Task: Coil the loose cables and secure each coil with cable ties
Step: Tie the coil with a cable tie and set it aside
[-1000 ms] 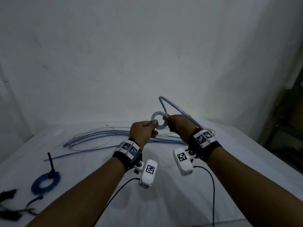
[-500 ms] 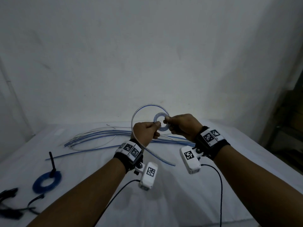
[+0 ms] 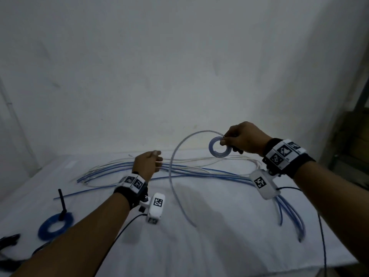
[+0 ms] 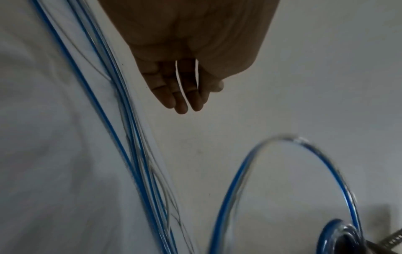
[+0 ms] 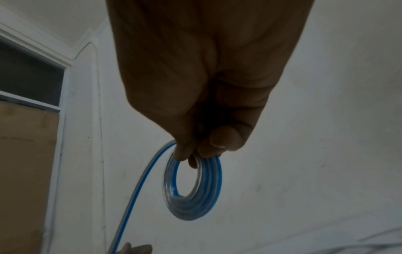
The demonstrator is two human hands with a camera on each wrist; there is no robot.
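My right hand (image 3: pixel 223 139) pinches a small clear-and-blue cable coil (image 3: pixel 219 150) between thumb and fingers, raised above the table. The right wrist view shows that coil (image 5: pixel 193 189) hanging from the fingertips. Its loose tail (image 3: pixel 173 176) arcs up to the left, then drops to the white table (image 3: pixel 199 246). My left hand (image 3: pixel 157 158) hovers apart to the left with straight fingers (image 4: pixel 185 96), holding nothing. Below it lies a bundle of loose blue and clear cables (image 3: pixel 199 170). A ridged strip (image 4: pixel 391 238) pokes out beside the coil; I cannot tell what it is.
A finished blue coil (image 3: pixel 55 224) with an upright black cable tie (image 3: pixel 61 204) lies at the front left. Dark objects (image 3: pixel 8 238) sit at the left edge. More cable ends (image 3: pixel 295 220) trail off at the right. A wall stands behind the table.
My left hand has let go of the coil and moved left and down. The right hand has carried the coil up and to the right, and the tail now swings down to the table.
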